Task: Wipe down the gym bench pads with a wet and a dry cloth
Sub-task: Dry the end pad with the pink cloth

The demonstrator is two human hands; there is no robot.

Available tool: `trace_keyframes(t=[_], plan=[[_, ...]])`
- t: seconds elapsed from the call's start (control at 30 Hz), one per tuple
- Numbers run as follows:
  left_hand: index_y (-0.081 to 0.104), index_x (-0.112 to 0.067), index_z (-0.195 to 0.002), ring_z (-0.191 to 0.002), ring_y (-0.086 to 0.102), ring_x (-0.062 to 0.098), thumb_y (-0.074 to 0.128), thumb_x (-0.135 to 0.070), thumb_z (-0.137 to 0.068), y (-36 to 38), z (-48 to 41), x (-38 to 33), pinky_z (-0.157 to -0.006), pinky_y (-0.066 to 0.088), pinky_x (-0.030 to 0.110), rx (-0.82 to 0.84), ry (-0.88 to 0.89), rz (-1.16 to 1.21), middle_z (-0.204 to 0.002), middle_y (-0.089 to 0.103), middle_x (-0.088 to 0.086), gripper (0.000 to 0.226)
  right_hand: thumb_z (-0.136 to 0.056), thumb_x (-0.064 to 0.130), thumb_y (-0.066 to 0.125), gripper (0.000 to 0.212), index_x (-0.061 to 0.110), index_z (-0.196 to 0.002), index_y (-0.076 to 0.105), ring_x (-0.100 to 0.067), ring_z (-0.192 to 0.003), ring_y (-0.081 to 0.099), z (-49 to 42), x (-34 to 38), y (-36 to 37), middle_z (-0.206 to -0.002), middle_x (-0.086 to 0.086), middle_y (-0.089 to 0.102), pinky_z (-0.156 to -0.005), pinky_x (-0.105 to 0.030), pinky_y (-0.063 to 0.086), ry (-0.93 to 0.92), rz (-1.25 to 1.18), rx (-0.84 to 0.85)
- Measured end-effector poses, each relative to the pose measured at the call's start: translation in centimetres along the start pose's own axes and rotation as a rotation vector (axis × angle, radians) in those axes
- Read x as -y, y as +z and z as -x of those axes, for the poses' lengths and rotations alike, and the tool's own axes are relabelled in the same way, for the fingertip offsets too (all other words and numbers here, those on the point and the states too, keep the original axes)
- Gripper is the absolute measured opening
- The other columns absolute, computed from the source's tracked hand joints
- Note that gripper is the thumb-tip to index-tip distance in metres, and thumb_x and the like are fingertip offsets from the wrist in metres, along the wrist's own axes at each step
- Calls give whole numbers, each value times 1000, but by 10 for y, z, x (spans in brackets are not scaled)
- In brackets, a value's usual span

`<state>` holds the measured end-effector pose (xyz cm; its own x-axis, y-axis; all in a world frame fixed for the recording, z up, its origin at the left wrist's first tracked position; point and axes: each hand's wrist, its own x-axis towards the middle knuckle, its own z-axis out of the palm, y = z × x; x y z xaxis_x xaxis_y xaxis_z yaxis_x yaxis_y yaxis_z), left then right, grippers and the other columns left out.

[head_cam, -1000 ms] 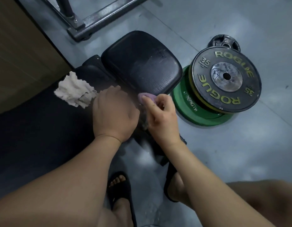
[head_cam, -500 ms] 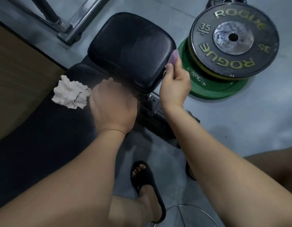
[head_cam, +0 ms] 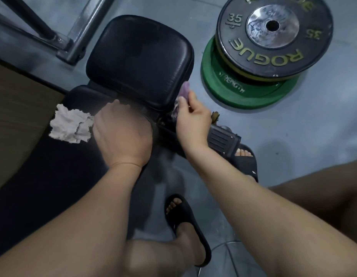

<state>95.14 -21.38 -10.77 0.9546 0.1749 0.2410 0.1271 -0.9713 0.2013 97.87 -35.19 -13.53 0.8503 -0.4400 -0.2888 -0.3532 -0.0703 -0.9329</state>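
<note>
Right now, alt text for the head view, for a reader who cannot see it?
The right hand pinches a purple cloth against the right edge of the seat pad. The left hand rests on the end of the long pad, beside a white cloth. Weight plates lie nearby.
</note>
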Motion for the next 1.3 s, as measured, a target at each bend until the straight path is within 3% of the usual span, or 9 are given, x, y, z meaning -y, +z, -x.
trace_keyframes(t=[0.1, 0.27, 0.53, 0.7, 0.87, 0.97, 1.03, 1.2, 1.3], plan=[[56, -11, -117, -128, 46, 34, 52, -36, -89, 0, 0, 0, -107, 36, 49, 2, -1, -8, -136, 53, 10, 38, -98, 22, 59, 22, 24, -112, 75, -5, -79, 58, -30, 10, -2, -83, 9, 72, -73, -23, 45, 89, -21, -64], [56, -11, -117, -126, 47, 34, 53, -35, -88, 0, 0, 0, -106, 36, 50, 2, -2, -6, -134, 53, 10, 38, -98, 19, 61, 14, 21, -89, 71, 1, -62, 53, 3, 8, 7, -67, 13, 64, -71, -23, 48, 166, -151, -56], [56, -11, -116, -125, 47, 34, 51, -36, -88, 1, 0, 0, -105, 36, 48, -3, 4, -3, -133, 54, 10, 39, -89, 25, 70, 18, 8, -87, 74, -6, -72, 54, 41, -5, 12, -81, -12, 75, -73, -28, 49, 280, -290, 77], [57, -11, -117, -126, 47, 33, 51, -36, -88, -1, 0, -1, -106, 37, 48, -4, -4, 3, -133, 54, 10, 39, -92, 27, 67, 17, 14, -82, 74, -6, -66, 55, 48, -6, 6, -66, 3, 69, -73, -33, 52, 119, -80, 142], [57, -11, -118, -126, 47, 33, 49, -37, -88, -1, -1, 0, -106, 36, 47, 7, -9, 6, -133, 54, 9, 40, -98, 17, 63, 15, 14, -94, 78, 0, -69, 58, 53, -5, 2, -77, 6, 72, -72, -21, 48, -206, 89, 142], [56, -11, -118, -126, 47, 33, 50, -37, -88, -1, -1, 1, -105, 36, 47, 10, -2, 6, -133, 54, 9, 40, -97, 9, 60, 17, 4, -104, 75, -19, -82, 69, 50, -16, 7, -93, -4, 74, -78, -32, 56, -528, 235, 67], [56, -12, -119, -127, 46, 32, 50, -37, -89, -1, 0, 1, -106, 35, 46, 12, -4, 0, -133, 53, 9, 40, -97, 9, 55, 26, 2, -115, 72, -31, -84, 68, 44, -21, 11, -99, -10, 72, -77, -41, 57, -624, 343, 91], [56, -11, -118, -127, 47, 33, 50, -37, -89, -2, 0, 0, -105, 36, 46, 8, -2, 10, -132, 54, 10, 40, -93, 11, 60, 33, 12, -125, 69, -39, -74, 65, 37, -12, 18, -86, -13, 69, -64, -41, 54, -659, 569, 187], [56, -11, -118, -127, 46, 32, 50, -37, -89, -2, -1, 0, -106, 36, 46, 11, 1, 6, -132, 54, 10, 39, -93, 9, 57, 29, 13, -118, 71, -41, -77, 66, 31, -14, 14, -82, -15, 69, -64, -39, 48, -504, 605, 271]])
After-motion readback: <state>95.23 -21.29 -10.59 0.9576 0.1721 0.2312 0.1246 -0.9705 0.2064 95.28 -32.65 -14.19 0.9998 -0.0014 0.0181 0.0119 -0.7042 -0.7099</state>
